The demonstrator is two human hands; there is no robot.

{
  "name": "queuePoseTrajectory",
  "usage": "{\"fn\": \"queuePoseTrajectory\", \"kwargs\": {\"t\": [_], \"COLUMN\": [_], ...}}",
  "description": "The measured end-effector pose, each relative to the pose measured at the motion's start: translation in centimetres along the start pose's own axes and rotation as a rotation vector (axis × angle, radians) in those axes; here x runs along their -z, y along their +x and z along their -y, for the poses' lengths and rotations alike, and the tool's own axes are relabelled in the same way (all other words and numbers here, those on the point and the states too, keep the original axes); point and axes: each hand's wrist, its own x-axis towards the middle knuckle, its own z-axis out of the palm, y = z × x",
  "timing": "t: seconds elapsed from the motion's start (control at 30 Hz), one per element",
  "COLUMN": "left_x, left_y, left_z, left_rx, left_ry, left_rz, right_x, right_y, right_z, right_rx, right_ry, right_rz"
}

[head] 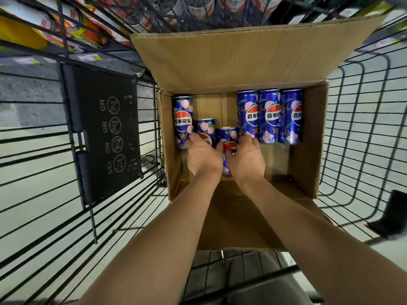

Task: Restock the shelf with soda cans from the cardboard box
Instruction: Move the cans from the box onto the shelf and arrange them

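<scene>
Prob. 6 blue cans [268, 115] in box [312, 133]

Glossy metal cans [268, 116]; matt cardboard box [220, 62]; wire cart [352, 119].

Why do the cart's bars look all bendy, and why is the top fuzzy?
Head view: the wide-angle lens bows the cart bars near the edges; head view: the shelf at the top is blurred, while the cans in the box look sharp; head view: light is soft, with no strong glare.
</scene>
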Motion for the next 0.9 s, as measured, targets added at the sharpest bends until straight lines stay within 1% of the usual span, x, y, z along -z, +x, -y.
{"fn": "queuePoseTrajectory", "kwargs": {"t": [0.1,0.17,0.27,0.37,0.43,0.57,0.63,0.73,0.9], "left_x": [-0.5,-0.7,-0.6,-0.4,-0.4,-0.6,-0.7,-0.6,-0.1], "left_y": [0.1,0.4,0.8,1.0,1.3,1.2,1.1,1.1,1.2], "left_z": [-0.4,-0.3,0.4,1.0,1.1,1.2,1.4,1.7,2.4], "left_rx": [-0.01,-0.039,-0.082,-0.105,-0.109,-0.113,-0.124,-0.141,-0.177], "left_ry": [0.072,0.049,-0.006,-0.031,-0.061,-0.105,-0.114,-0.099,-0.105], "left_rz": [0.009,0.02,0.037,0.04,0.043,0.032,0.027,0.034,0.077], "right_x": [-0.8,-1.6,-2.5,-2.9,-3.4,-4.6,-4.7,-4.5,-2.8], "right_y": [0.3,0.3,0.4,0.4,0.5,0.4,0.5,1.1,2.0], "right_z": [0.4,0.6,0.7,0.9,0.9,0.2,-0.6,-2.0,-2.5], "right_rx": [-0.158,-0.203,-0.236,-0.307,-0.339,-0.295,-0.3,-0.379,-0.341], "right_ry": [-0.056,-0.061,-0.022,0.078,0.202,0.357,0.405,0.549,0.664], "right_rz": [0.073,0.092,0.063,0.065,0.048,-0.019,-0.024,0.075,0.241]}}
